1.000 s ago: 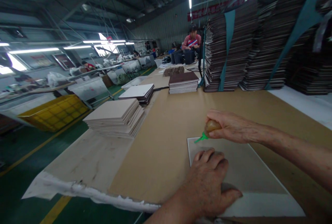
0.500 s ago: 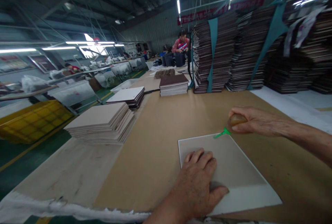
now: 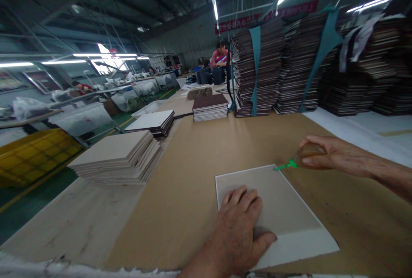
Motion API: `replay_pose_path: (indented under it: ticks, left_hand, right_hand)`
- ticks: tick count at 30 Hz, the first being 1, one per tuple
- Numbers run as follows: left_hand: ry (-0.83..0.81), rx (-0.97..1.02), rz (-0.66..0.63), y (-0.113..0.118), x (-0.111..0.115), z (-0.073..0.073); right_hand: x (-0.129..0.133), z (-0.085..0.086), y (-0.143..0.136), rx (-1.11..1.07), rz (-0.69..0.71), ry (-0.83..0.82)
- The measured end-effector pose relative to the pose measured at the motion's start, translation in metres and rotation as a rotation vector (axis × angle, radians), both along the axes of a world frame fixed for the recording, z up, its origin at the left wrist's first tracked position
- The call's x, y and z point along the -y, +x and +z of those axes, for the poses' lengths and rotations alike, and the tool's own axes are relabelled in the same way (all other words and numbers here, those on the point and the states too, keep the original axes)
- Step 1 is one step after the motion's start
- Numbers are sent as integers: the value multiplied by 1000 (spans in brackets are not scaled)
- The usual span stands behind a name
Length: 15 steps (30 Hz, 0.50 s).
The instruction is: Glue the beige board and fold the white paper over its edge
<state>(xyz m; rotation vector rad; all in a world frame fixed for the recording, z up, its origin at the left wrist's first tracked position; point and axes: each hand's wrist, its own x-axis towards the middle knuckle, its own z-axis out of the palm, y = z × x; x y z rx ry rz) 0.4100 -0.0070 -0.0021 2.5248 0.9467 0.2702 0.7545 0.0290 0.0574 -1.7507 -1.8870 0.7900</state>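
One board (image 3: pixel 283 209) is pinned flat by the open left hand (image 3: pixel 240 230), while a glue bottle (image 3: pixel 307 152), gripped in the right hand (image 3: pixel 331 155), is tipped at its far corner, so glue could be dripped past the edge.

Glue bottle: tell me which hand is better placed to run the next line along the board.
Right. The right hand grips the glue bottle, nozzle at the board corner; the left hand lies flat on it.

Red banner (image 3: pixel 267 16) lettering too blurred to read
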Motion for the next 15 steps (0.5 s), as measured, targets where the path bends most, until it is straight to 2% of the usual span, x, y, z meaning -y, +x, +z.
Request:
replay_pose_path:
  ticks: [5, 10, 13, 15]
  left_hand:
    - [-11, 4, -9, 0, 1, 3]
    - [-21, -2, 21, 1, -1, 6]
    - [-27, -84, 22, 2, -9, 5]
    - [14, -188, -9, 1, -15, 0]
  right_hand:
    - [0, -11, -24, -148, -25, 11]
    - [-1, -36, -59, -480, -69, -44]
    - [1, -50, -64, -783, -199, -36]
    - [5, -54, -54, -999, -311, 8]
